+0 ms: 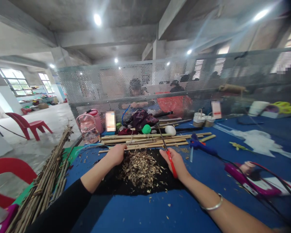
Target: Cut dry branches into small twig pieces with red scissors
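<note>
In my right hand (176, 164) is a pair of scissors (170, 161) with red handles, its dark blades pointing away from me toward the sticks. My left hand (116, 155) has its fingers drawn together by the near edge of the bamboo sticks (145, 141); what they pinch, if anything, is hidden. Pale twine (133, 138) lies on the sticks just beyond those fingers. Between my hands a heap of brown wood chips (140, 168) rests on a black cloth (126, 190), spread over the blue table (135, 213).
Bundled twigs (42, 184) line the left edge. Behind the sticks are a pink bottle (88, 127), a green ball (146, 129) and a white ball (170, 130). To the right lie a blue glue gun (203, 146), a purple power strip (252, 181) and cables. A perforated metal screen (106, 87) stands behind.
</note>
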`<act>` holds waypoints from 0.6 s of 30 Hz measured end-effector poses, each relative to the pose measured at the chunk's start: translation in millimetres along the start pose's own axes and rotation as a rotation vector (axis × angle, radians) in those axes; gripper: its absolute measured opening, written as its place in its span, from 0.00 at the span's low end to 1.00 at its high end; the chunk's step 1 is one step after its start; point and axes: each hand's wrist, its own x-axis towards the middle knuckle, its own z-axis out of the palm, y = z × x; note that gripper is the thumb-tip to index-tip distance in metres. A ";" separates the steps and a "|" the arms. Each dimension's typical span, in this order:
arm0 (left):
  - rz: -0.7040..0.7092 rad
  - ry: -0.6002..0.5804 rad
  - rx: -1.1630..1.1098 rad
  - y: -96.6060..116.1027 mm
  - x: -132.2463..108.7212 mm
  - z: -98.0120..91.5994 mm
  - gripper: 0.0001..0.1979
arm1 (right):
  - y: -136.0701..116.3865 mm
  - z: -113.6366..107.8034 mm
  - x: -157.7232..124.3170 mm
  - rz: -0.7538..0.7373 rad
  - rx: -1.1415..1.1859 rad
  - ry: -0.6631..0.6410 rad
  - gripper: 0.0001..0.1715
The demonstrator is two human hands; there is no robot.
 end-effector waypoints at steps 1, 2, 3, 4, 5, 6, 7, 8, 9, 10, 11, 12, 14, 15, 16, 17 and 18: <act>0.024 -0.011 0.031 -0.8 4.7 1.7 0.21 | 0.2 0.4 0.0 0.000 -0.005 0.004 0.23; 0.058 -0.037 0.051 -0.8 9.2 3.9 0.22 | 0.5 0.8 0.1 0.003 -0.006 0.002 0.23; 0.090 -0.064 0.063 0.1 13.2 6.5 0.21 | 0.9 1.3 0.2 0.008 -0.004 -0.004 0.23; 0.112 -0.088 0.072 1.7 16.5 9.3 0.21 | 1.5 1.7 0.3 0.014 -0.003 -0.008 0.23; 0.120 -0.107 0.079 3.8 19.2 12.1 0.19 | 2.2 2.1 0.5 0.020 -0.001 -0.012 0.23; 0.120 -0.115 0.085 6.0 21.2 14.5 0.16 | 3.0 2.4 0.7 0.023 0.002 -0.013 0.23; 0.113 -0.113 0.085 8.2 22.6 16.5 0.14 | 3.7 2.6 0.9 0.025 0.006 -0.014 0.22; 0.105 -0.108 0.079 10.0 23.6 17.9 0.13 | 4.2 2.7 1.1 0.026 0.016 -0.017 0.22; 0.103 -0.102 0.065 11.5 24.3 18.4 0.13 | 4.5 2.6 1.2 0.026 0.030 -0.024 0.21; 0.105 -0.097 0.043 12.7 24.8 18.3 0.13 | 4.3 2.4 1.2 0.027 0.041 -0.031 0.21; 0.110 -0.091 0.012 13.7 25.2 17.4 0.13 | 3.9 2.0 1.2 0.028 0.043 -0.037 0.21; 0.113 -0.080 -0.027 14.8 25.4 16.0 0.13 | 3.2 1.6 1.0 0.028 0.037 -0.036 0.21; 0.113 -0.048 -0.110 18.2 25.4 12.0 0.17 | 1.4 0.7 0.7 0.025 0.006 -0.028 0.22; 0.114 -0.030 -0.145 20.8 24.8 9.8 0.20 | 0.6 0.3 0.5 0.024 -0.008 -0.023 0.22; 0.117 -0.014 -0.170 24.2 23.8 7.6 0.22 | -0.2 0.0 0.3 0.023 -0.014 -0.024 0.22; 0.126 -0.001 -0.181 28.4 22.0 5.6 0.22 | -0.9 -0.2 0.1 0.023 -0.013 -0.026 0.22; 0.139 0.015 -0.179 33.3 19.4 3.9 0.22 | -1.4 -0.3 -0.2 0.024 -0.010 -0.029 0.22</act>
